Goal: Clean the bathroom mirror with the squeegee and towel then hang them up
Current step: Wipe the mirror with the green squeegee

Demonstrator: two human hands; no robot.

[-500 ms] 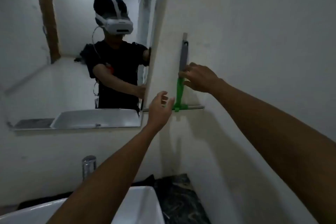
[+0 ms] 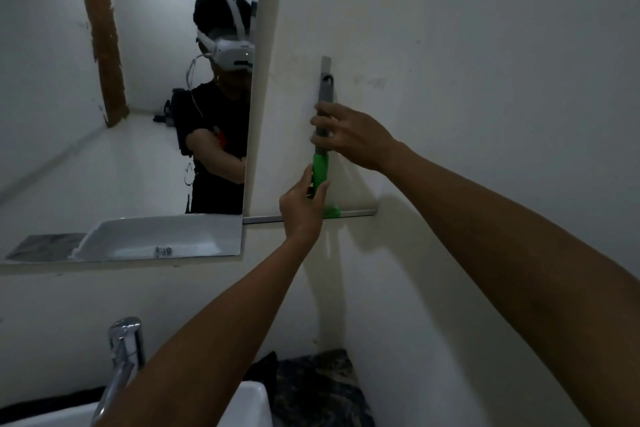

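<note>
With my right hand (image 2: pixel 349 135) wrapped on the grey handle and left hand (image 2: pixel 303 204) pinching the green neck, I lift the squeegee (image 2: pixel 322 163), seemingly hooked on the wall beside the mirror (image 2: pixel 138 114), straight up.

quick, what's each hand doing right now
Left hand: closed on the green lower part of the squeegee.
Right hand: closed on the squeegee's grey handle.

A single head-worn view looks forward and slightly down from close range into a bathroom corner: mirror (image 2: pixel 138 114) far left, side wall (image 2: pixel 485 80) right, basin (image 2: pixel 249 406) nearest below.
</note>
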